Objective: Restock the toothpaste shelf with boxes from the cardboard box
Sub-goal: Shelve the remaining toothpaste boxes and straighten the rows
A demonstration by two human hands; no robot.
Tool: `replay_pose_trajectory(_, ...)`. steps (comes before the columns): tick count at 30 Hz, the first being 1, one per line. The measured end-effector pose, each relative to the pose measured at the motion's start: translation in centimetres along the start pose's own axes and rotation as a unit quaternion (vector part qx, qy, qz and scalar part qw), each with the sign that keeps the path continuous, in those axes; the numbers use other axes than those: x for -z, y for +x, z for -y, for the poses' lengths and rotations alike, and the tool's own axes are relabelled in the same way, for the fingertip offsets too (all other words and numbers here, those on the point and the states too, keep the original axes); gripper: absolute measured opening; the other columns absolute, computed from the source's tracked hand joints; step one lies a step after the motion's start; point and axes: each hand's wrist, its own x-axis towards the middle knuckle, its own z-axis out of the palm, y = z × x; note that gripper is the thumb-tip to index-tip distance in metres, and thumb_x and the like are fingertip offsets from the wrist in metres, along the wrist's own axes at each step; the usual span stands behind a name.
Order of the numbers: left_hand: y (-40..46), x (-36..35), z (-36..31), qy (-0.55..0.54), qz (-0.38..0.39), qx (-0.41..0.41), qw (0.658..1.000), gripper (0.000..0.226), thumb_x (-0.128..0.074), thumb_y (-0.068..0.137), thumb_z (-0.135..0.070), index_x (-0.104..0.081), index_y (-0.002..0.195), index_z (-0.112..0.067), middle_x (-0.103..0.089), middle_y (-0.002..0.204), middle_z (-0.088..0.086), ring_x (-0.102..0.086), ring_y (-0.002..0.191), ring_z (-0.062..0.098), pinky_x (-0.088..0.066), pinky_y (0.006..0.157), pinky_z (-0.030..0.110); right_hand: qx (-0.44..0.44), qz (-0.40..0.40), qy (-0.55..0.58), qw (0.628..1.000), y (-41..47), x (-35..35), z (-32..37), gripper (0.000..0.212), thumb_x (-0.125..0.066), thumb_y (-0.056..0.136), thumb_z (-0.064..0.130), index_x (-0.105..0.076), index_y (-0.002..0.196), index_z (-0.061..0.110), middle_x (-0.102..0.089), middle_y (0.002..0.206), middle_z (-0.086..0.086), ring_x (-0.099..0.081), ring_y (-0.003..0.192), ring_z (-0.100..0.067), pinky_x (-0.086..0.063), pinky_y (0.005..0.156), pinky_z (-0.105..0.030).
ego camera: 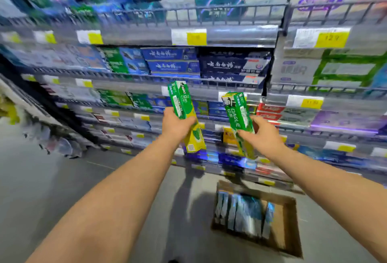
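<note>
Head view: cardboard box [290, 225] holds upright bluish packs [243, 214]; left hand [177, 125] and right hand [261, 135] each grip a near-upright green toothpaste box [181, 99], [238, 114].

The cardboard box [291, 221] sits on the floor [62, 179] before the shelves [240, 36].

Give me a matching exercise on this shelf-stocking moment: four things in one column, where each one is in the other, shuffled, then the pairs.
Things:
1. left hand
2. right hand
3. cardboard box
4. dark blue boxes

Places:
A. on the floor, holding blue packs
B. stacked on a shelf above both hands
C. gripping the green and yellow box
D. gripping the green box marked DARLIE

Pairs: 1-C, 2-D, 3-A, 4-B
</note>
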Motion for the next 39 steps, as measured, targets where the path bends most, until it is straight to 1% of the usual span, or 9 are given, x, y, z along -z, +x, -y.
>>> replay_pose_trajectory(6, 3.1, 13.8, -6.5, -0.048, -0.036, -0.054, 0.997, 0.045, -0.076, 0.073, -0.018, -0.044, 0.103, -0.011, -0.06, 0.103, 0.004, -0.06, 0.091, 0.021, -0.049, 0.079, 0.032, 0.113, -0.014, -0.026, 0.993, 1.7, -1.9, 15.1, 0.031, -0.067, 0.08, 0.034, -0.058, 0.108, 0.024, -0.06, 0.092, 0.004, -0.058, 0.089, -0.023, -0.045, 0.072, -0.034)
replay_pose_trajectory(11, 6.7, 24.8, -8.5, -0.095, -0.053, -0.083, 0.991, 0.053, -0.07, 0.077, -0.026, -0.044, 0.121, -0.01, -0.061, 0.114, 0.01, -0.061, 0.103, 0.029, -0.052, 0.091, 0.043, 0.17, -0.038, 0.003, 0.985, 2.7, -6.9, 25.6, 0.025, -0.059, 0.085, 0.026, -0.052, 0.106, 0.014, -0.054, 0.094, -0.005, -0.053, 0.084, -0.025, -0.041, 0.072, -0.035)
replay_pose_trajectory(17, 10.6, 35.2, -9.8, -0.208, -0.067, -0.115, 0.969, 0.045, -0.065, 0.082, -0.019, -0.043, 0.118, -0.004, -0.061, 0.109, 0.012, -0.058, 0.084, 0.023, -0.048, 0.072, 0.032, 0.178, -0.096, 0.007, 0.979, 4.0, -11.3, 37.1, 0.013, -0.044, 0.095, 0.022, -0.039, 0.097, 0.01, -0.045, 0.093, -0.012, -0.048, 0.091, -0.029, -0.027, 0.068, -0.033)
replay_pose_trajectory(20, 12.2, 38.9, -11.1, -0.244, -0.062, -0.131, 0.959, 0.061, -0.065, 0.081, -0.036, -0.041, 0.13, -0.008, -0.058, 0.12, 0.01, -0.06, 0.091, 0.022, -0.049, 0.07, 0.028, 0.169, -0.109, -0.01, 0.98, 4.6, -12.5, 41.6, 0.025, -0.045, 0.093, 0.035, -0.034, 0.092, 0.011, -0.05, 0.091, -0.013, -0.056, 0.092, -0.035, -0.033, 0.069, -0.035)
replay_pose_trajectory(23, 13.7, 41.7, -12.4, -0.296, -0.039, -0.128, 0.946, 0.094, -0.067, 0.059, -0.064, -0.042, 0.133, -0.012, -0.055, 0.127, 0.01, -0.059, 0.11, 0.029, -0.05, 0.093, 0.045, 0.17, -0.101, -0.052, 0.979, 5.5, -13.3, 45.1, 0.043, -0.06, 0.08, 0.047, -0.036, 0.09, 0.013, -0.054, 0.08, -0.006, -0.058, 0.078, -0.03, -0.041, 0.065, -0.036)
replay_pose_trajectory(26, 16.5, 43.6, -12.8, -0.314, -0.041, -0.145, 0.937, 0.088, -0.067, 0.044, -0.066, -0.055, 0.117, -0.018, -0.063, 0.118, 0.011, -0.064, 0.102, 0.03, -0.05, 0.094, 0.051, 0.206, -0.11, -0.114, 0.966, 6.3, -14.1, 48.4, 0.055, -0.069, 0.071, 0.048, -0.035, 0.097, 0.013, -0.051, 0.082, -0.001, -0.056, 0.073, -0.027, -0.04, 0.06, -0.033)
replay_pose_trajectory(29, 17.4, 45.4, -13.5, -0.331, -0.037, -0.142, 0.932, 0.067, -0.068, 0.055, -0.059, -0.056, 0.108, -0.019, -0.066, 0.107, 0.01, -0.066, 0.095, 0.029, -0.053, 0.089, 0.049, 0.283, -0.138, -0.178, 0.932, 7.4, -14.9, 51.0, 0.058, -0.066, 0.073, 0.047, -0.033, 0.109, 0.017, -0.052, 0.1, -0.004, -0.057, 0.083, -0.029, -0.041, 0.064, -0.034)
replay_pose_trajectory(36, 21.9, 50.6, -15.9, -0.382, -0.158, -0.166, 0.895, 0.113, -0.056, 0.04, -0.066, -0.04, 0.135, -0.008, -0.048, 0.139, 0.015, -0.052, 0.121, 0.035, -0.044, 0.099, 0.055, 0.478, -0.234, -0.355, 0.768, 12.1, -16.5, 58.0, 0.055, -0.064, 0.079, 0.046, -0.049, 0.117, 0.01, -0.052, 0.11, -0.009, -0.052, 0.099, -0.03, -0.044, 0.063, -0.034)
replay_pose_trajectory(39, 23.5, 52.6, -16.7, -0.429, -0.183, -0.187, 0.864, 0.108, -0.059, 0.047, -0.061, -0.036, 0.138, -0.007, -0.05, 0.135, 0.015, -0.054, 0.118, 0.033, -0.045, 0.098, 0.051, 0.515, -0.261, -0.373, 0.727, 14.3, -17.7, 60.9, 0.058, -0.068, 0.079, 0.039, -0.052, 0.122, 0.004, -0.053, 0.114, -0.015, -0.051, 0.104, -0.035, -0.05, 0.067, -0.039)
